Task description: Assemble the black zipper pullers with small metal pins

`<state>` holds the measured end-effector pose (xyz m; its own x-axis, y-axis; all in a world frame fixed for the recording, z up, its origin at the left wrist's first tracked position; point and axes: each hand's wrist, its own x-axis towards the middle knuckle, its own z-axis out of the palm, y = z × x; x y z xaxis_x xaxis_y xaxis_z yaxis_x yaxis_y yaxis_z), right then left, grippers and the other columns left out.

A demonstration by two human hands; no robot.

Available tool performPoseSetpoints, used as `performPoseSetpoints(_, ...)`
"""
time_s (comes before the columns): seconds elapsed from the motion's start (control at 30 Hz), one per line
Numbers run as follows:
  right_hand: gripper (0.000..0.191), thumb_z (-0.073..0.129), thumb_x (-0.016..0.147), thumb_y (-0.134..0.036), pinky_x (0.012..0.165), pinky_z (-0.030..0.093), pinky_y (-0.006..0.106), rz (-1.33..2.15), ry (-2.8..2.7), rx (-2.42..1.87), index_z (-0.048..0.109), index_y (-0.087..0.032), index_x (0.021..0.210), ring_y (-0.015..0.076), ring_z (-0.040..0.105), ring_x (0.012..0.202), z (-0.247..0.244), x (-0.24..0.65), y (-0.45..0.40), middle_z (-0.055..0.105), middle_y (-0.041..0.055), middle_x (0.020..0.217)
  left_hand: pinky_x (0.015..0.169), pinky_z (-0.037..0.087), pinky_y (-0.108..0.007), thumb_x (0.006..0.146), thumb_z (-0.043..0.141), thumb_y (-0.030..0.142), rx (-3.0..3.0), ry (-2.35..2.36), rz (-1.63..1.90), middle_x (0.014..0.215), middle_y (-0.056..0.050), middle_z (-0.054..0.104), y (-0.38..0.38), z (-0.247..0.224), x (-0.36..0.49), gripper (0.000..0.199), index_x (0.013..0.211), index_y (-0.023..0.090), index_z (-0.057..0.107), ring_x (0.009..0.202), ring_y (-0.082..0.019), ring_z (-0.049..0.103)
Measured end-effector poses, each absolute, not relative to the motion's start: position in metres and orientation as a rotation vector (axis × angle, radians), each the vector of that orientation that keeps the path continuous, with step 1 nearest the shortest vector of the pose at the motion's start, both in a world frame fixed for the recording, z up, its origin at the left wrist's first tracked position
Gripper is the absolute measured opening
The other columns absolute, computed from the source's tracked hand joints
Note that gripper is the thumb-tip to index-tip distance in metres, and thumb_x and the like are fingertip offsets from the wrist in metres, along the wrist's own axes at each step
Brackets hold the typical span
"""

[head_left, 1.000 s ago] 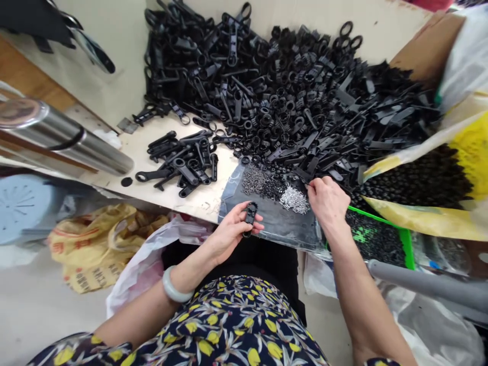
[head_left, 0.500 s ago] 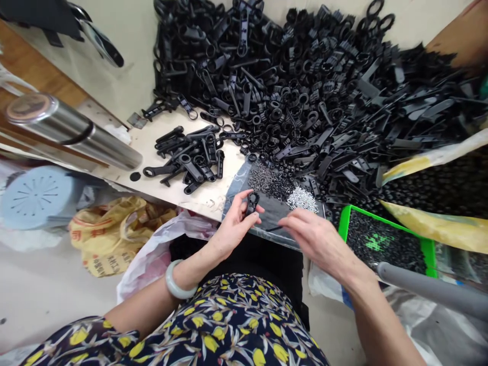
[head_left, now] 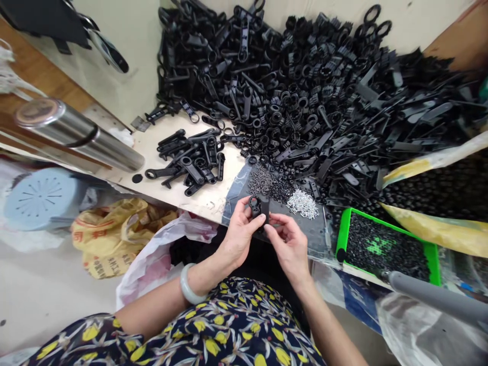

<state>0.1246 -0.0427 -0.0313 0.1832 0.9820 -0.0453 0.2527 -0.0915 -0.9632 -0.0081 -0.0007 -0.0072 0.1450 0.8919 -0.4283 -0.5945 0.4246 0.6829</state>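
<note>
My left hand clamps a ring-ended black part, ring pointing away from the body, long axis front-to-back, over the mat's near edge. My right hand pinches a black strip beside it; joined or not, I can't tell. I judge work partway: a loose heap lies beyond.

Illumination is bright and fairly even, its source out of view; glare streaks the steel flask. Shadows on the pale tabletop are soft, while the black parts lose detail. Wide-angle stretching and softness affect the edges.
</note>
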Motion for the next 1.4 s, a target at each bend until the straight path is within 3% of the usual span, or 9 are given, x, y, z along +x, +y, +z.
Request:
performPoseSetpoints(0.1, 0.037, 0.071, 0.096, -0.032, 0.076, 0.060, 0.029, 0.762, -1.306, -1.553, 0.065, -0.025, 0.132, 0.0151, 0.069, 0.081, -0.032, 0.118, -0.048, 0.071, 0.0046, 0.107, 0.091, 0.048, -0.026, 0.076, 0.085, 0.017, 0.334, 0.892, 1.067, 0.104, 0.001, 0.071, 0.000, -0.007, -0.005, 0.044, 0.109, 0.023, 0.055, 0.097, -0.013, 0.066)
performPoseSetpoints(0.23, 0.032, 0.067, 0.099, -0.024, 0.081, 0.059, 0.031, 0.545, -1.526, -1.499, 0.070, -0.026, 0.131, 0.0156, 0.069, 0.083, -0.026, 0.126, -0.042, 0.072, 0.0044, 0.101, 0.089, 0.048, -0.026, 0.077, 0.084, 0.015, 0.319, 0.854, 1.016, 0.099, 0.002, 0.072, 0.002, -0.006, -0.007, 0.042, 0.107, 0.022, 0.056, 0.092, -0.013, 0.067)
performPoseSetpoints(0.47, 0.031, 0.071, 0.097, -0.029, 0.068, 0.057, 0.027, 0.917, -1.300, -1.490, 0.074, -0.029, 0.128, 0.0134, 0.065, 0.076, -0.010, 0.142, -0.057, 0.067, 0.0022, 0.096, 0.095, 0.049, -0.034, 0.078, 0.077, 0.014, 0.317, 0.824, 0.922, 0.116, -0.005, 0.074, 0.008, 0.001, -0.023, 0.043, 0.118, 0.020, 0.060, 0.107, -0.021, 0.069)
performPoseSetpoints(0.7, 0.033, 0.069, 0.098, -0.028, 0.073, 0.056, 0.027, 0.932, -1.368, -1.496, 0.073, -0.029, 0.131, 0.0137, 0.064, 0.079, -0.010, 0.123, -0.070, 0.067, 0.0020, 0.095, 0.105, 0.047, -0.040, 0.081, 0.067, 0.012, 0.309, 0.769, 0.898, 0.128, -0.009, 0.071, -0.001, 0.006, -0.019, 0.039, 0.119, 0.020, 0.063, 0.127, -0.026, 0.062)
performPoseSetpoints(0.83, 0.031, 0.069, 0.099, -0.028, 0.072, 0.056, 0.027, 0.904, -1.342, -1.495, 0.073, -0.028, 0.129, 0.0139, 0.065, 0.079, -0.014, 0.120, -0.067, 0.069, 0.0029, 0.098, 0.112, 0.043, -0.041, 0.086, 0.072, 0.018, 0.332, 0.785, 0.908, 0.126, -0.008, 0.071, -0.004, 0.006, -0.016, 0.036, 0.120, 0.021, 0.062, 0.125, -0.025, 0.063)
performPoseSetpoints(1.13, 0.032, 0.069, 0.099, -0.026, 0.079, 0.056, 0.028, 0.765, -1.426, -1.519, 0.072, -0.028, 0.131, 0.0144, 0.067, 0.085, -0.018, 0.115, -0.073, 0.072, 0.0033, 0.106, 0.104, 0.049, -0.039, 0.090, 0.076, 0.026, 0.345, 0.812, 0.931, 0.125, -0.009, 0.070, -0.007, 0.002, -0.015, 0.030, 0.116, 0.021, 0.062, 0.120, -0.024, 0.065)
performPoseSetpoints(1.4, 0.031, 0.069, 0.099, -0.026, 0.078, 0.058, 0.029, 0.698, -1.425, -1.541, 0.072, -0.027, 0.130, 0.0149, 0.069, 0.083, -0.021, 0.115, -0.070, 0.072, 0.0038, 0.104, 0.108, 0.047, -0.040, 0.092, 0.076, 0.030, 0.412, 0.813, 0.952, 0.123, -0.008, 0.072, -0.009, 0.004, -0.011, 0.028, 0.115, 0.020, 0.063, 0.119, -0.024, 0.066)
